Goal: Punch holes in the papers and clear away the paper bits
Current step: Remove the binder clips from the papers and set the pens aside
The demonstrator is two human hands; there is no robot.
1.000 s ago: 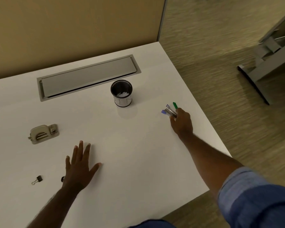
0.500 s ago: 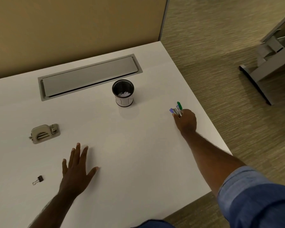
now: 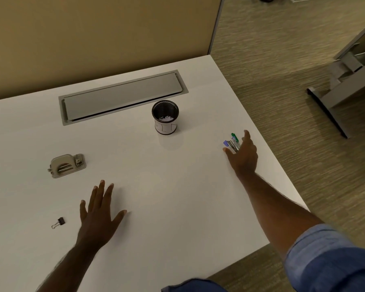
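Note:
A grey metal hole punch (image 3: 66, 165) sits on the white desk (image 3: 177, 186) at the left. A black mesh cup (image 3: 165, 118) with a white label stands mid-desk, and white paper bits (image 3: 166, 118) lie in its bottom. My left hand (image 3: 97, 213) rests flat on the desk with fingers spread, below and right of the punch. My right hand (image 3: 243, 157) is near the desk's right edge, fingers spread over a small bundle of pens (image 3: 232, 143) with green and purple caps that lies on the desk.
A grey cable-tray lid (image 3: 122, 95) is set into the desk behind the cup. A black binder clip (image 3: 58, 222) lies left of my left hand. A tan partition stands behind the desk. Carpet and another desk's leg (image 3: 341, 89) are to the right.
My right hand carried the pens toward the right edge and has opened its fingers over them. My left hand stayed flat on the desk.

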